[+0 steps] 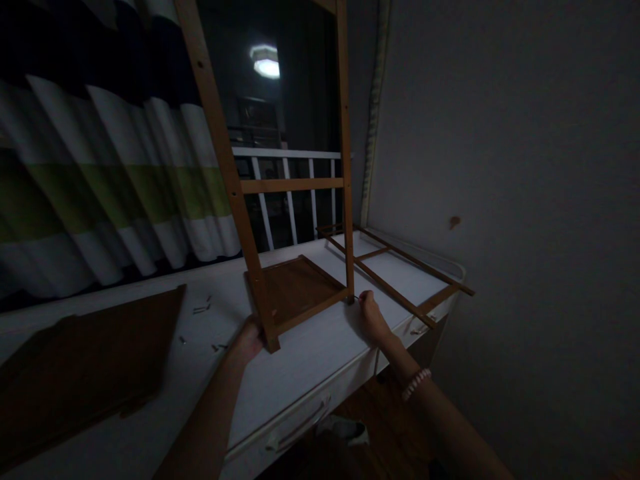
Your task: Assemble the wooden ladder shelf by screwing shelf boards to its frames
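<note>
A wooden ladder-like frame (294, 185) stands upright on the white desk, joined at its foot to a brown square shelf panel (303, 287). My left hand (253, 339) is closed around the lower left corner, where the leg meets the panel; some of its fingers are hidden behind the wood. At the foot of the right leg, my right hand (371, 316) pinches a thin dark hex key (357, 298). The key's tip reaches the joint there. Several small metal bolts (201, 309) lie loose on the desk left of the frame.
The white desk (310, 363) has drawers with handles along its front. A second wooden frame (373, 253) lies flat at the right, partly past the edge. Brown panels (100, 367) lie at the left. Behind are a striped curtain (115, 193) and a dark window with white bars.
</note>
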